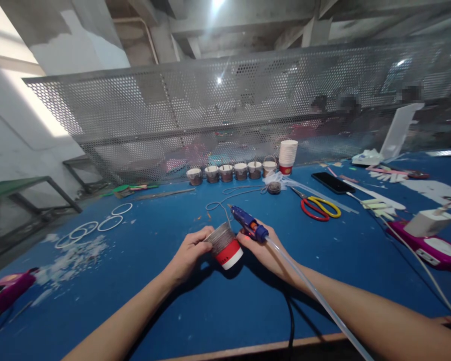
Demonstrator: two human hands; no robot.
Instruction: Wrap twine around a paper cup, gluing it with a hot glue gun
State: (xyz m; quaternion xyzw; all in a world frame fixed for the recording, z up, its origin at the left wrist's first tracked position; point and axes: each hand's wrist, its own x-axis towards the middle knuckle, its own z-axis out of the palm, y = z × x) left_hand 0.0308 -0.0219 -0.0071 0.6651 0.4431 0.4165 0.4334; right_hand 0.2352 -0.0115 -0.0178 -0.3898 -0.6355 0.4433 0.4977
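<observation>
My left hand (188, 253) holds a paper cup (225, 246) lying on its side; most of the cup is wound with grey-brown twine, and a red and white band shows at its rim. My right hand (261, 245) grips a blue glue gun (248, 224) with a clear glue stick trailing back over my forearm. The gun's nozzle sits just above the cup's wrapped end. A loose length of twine (229, 196) runs from the cup across the blue table (154, 301) to a small spool (273, 187).
A row of twine-wrapped cups (225, 173) and a stack of white cups (287, 155) stand at the table's far edge before a perforated metal screen. Red-and-yellow scissors (319, 206), a phone (332, 182), white rings (108, 223), pink glue guns (7, 293) and paper scraps lie around.
</observation>
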